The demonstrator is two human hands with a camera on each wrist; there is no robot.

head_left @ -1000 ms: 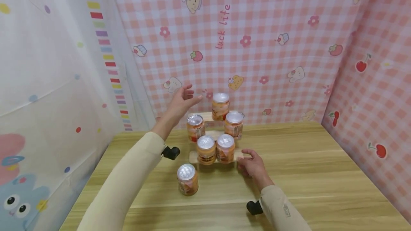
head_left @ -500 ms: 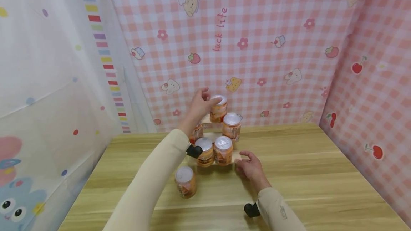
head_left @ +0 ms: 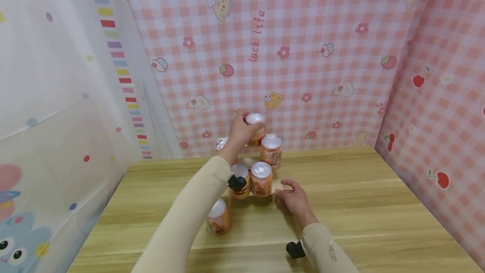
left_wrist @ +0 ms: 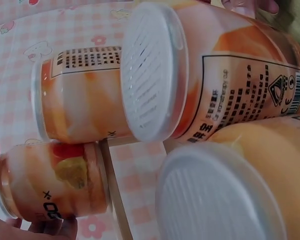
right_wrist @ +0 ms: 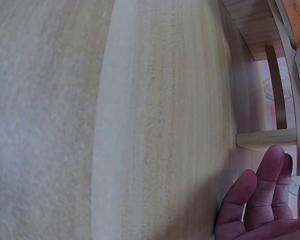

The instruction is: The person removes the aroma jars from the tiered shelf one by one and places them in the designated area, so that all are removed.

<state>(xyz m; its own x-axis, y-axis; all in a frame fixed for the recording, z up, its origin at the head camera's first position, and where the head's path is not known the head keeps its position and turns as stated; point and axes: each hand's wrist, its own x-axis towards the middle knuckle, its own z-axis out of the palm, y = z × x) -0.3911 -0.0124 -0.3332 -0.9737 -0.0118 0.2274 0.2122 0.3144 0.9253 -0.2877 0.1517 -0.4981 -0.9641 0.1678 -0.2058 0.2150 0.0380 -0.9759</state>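
My left hand holds the top can, an orange-labelled one with a silver lid, on the highest step of a small wooden rack. The thumb lies across its front, the fingers behind it. Below, the middle step carries a right can and a left can, mostly hidden by my left hand and wrist. Two cans stand side by side on the lowest step, the right one in plain sight. My right hand grips the right end of that lowest step, fingers curled around the board.
A loose can stands on the wooden table left of the rack's front, partly behind my left sleeve. Black wrist mounts jut from both sleeves. Close behind the rack hangs a pink checked cloth.
My left hand has moved right from beside the rack and closed around the top can. My right hand stays at the rack's end. The head view has shifted slightly.
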